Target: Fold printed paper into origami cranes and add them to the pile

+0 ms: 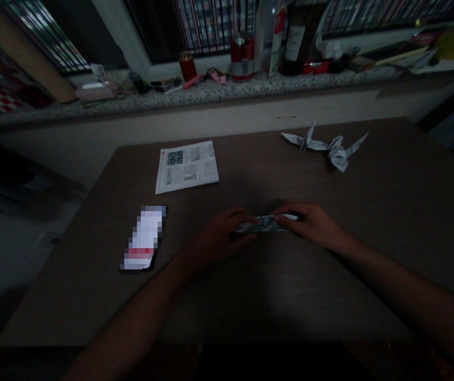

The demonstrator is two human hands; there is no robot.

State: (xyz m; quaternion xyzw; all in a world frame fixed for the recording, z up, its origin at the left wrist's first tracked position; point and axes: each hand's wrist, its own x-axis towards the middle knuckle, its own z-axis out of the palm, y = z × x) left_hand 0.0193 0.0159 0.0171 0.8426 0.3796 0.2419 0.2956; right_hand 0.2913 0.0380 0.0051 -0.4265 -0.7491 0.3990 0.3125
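Note:
A narrow folded strip of printed paper lies low over the middle of the brown table. At its left end my left hand grips it, fingers on top and the thumb along the near edge. My right hand pinches the right part between thumb and fingers. The underside of the strip is hidden, and the dim light blurs its folds. Beyond my right hand stand two folded paper cranes made of printed paper, close together.
A folded newspaper sheet lies at the back left of the table. Nearer me is a phone with a lit, pixelated screen. Behind the table, a granite windowsill carries a red can, a clear bottle, a dark bottle and small clutter.

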